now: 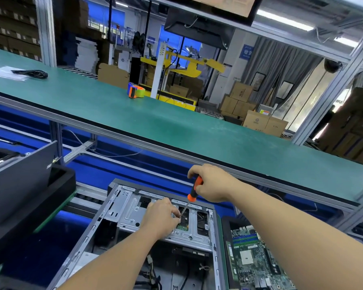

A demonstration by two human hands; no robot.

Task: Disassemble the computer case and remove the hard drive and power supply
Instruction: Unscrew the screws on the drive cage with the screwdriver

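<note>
The open computer case [134, 237] lay on the lower bench. The right hand [213, 183] clenched an orange-handled screwdriver [192, 194], its tip down at the silver drive bracket [155, 222]. The left hand [160, 217] pinched the shaft near the tip. A bare motherboard [258, 260] lay just right of the case, a black panel [19, 174] leaned at left, and a tape dispenser [136, 92] sat on the green shelf [176, 126] behind.

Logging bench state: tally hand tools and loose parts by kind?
Screwdriver: 1, held in right hand
Tape dispenser: 1
Computer case: 1, open
Motherboard: 1
Black cable: 1
Total: 5
</note>
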